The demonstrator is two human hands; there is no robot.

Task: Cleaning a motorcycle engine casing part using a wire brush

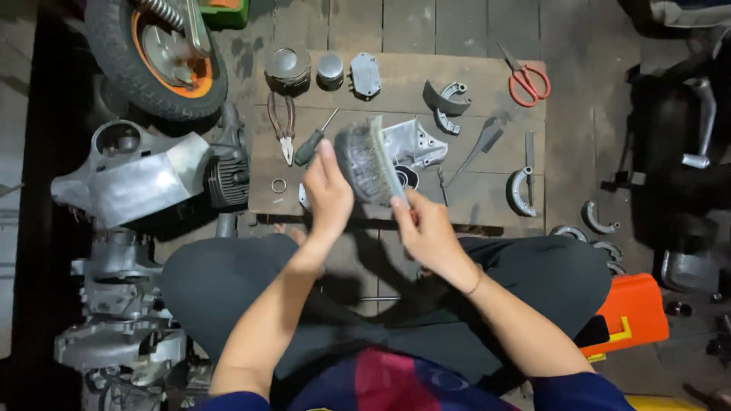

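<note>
I sit cross-legged in front of a low wooden board [487,209]. My right hand [428,232] grips the handle end of a wire brush [367,164], held tilted above the board with its bristles facing left. My left hand [327,194] is raised against the bristle side, its fingertips touching the brush. Whether it pinches a small part there is hidden by the fingers. Just behind the brush lies a grey metal bracket casting [413,143].
On the board lie pliers [283,125], a screwdriver [314,139], a piston [287,68], a metal cover [365,74], brake shoes [448,99], red scissors [525,80] and a small ring [279,185]. A wheel [156,53] and engine casings [129,171] sit left, an orange box [628,312] right.
</note>
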